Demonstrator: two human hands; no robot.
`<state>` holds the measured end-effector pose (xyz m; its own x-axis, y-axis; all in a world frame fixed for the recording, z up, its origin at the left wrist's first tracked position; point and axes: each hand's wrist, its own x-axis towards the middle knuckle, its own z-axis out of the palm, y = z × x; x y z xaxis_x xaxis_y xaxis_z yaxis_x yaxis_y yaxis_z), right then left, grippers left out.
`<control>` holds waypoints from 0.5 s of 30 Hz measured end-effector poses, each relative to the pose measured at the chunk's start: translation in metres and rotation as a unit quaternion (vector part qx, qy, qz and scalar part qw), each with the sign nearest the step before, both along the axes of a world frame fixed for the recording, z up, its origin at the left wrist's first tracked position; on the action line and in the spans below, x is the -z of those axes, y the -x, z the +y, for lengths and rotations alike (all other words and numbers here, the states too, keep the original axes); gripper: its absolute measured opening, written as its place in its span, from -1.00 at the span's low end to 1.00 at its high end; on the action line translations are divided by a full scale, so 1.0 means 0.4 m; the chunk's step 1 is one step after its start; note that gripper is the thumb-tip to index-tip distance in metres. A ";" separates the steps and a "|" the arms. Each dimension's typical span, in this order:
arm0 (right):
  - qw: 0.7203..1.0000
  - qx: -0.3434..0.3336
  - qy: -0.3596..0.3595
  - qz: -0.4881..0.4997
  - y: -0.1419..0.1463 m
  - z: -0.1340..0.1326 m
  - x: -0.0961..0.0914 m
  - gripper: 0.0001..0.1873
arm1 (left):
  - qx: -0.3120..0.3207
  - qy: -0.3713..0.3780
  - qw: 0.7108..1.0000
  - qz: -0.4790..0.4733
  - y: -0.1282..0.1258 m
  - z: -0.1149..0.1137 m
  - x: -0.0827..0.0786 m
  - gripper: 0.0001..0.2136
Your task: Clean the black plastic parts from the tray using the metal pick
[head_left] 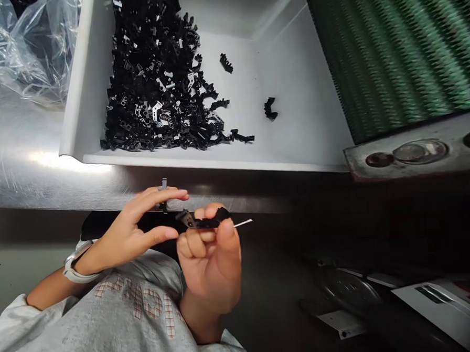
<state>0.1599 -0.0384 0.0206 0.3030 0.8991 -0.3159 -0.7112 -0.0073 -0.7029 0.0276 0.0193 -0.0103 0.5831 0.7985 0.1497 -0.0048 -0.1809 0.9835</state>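
Observation:
My right hand [211, 256] is closed, palm up, with thumb and fingers pinching a small black bracket-like part [200, 222]. The part lies level, and its left end sticks out toward my other hand. A thin pale sliver [243, 223] pokes out to the right beside my thumb; what it belongs to is hidden. My left hand [137, 226] is just left of the part, its thumb and fingers stretched apart. Another small dark part [164, 184] shows above and below the left fingers; whether they grip it, I cannot tell.
A white tray [218, 158] ahead holds a heap of black parts [155, 85], with a few lying apart on its floor. Clear plastic bags [35, 44] are at upper left on the metal table [14, 172]. Right of the tray is a green ridged surface [401, 46] with a metal bar [418, 150].

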 end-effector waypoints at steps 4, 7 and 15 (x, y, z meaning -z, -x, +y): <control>0.993 -0.020 0.034 0.107 0.045 -0.007 0.010 -0.69 | 0.022 -0.015 0.996 -0.080 -0.022 -0.018 0.028 -0.54; 0.990 -0.046 0.047 0.122 0.062 -0.018 0.014 -0.67 | 0.025 -0.002 0.989 -0.144 -0.030 -0.028 0.038 -0.62; 0.996 -0.070 -0.031 -0.046 0.043 -0.046 0.024 -0.84 | 0.001 0.287 0.930 -0.229 -0.033 -0.029 -0.002 -0.53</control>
<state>0.1428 -0.0568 0.0108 0.1981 0.9515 -0.2353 -0.6381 -0.0570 -0.7678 0.0406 0.0078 -0.0096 0.5656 0.8219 -0.0678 -0.4462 0.3741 0.8130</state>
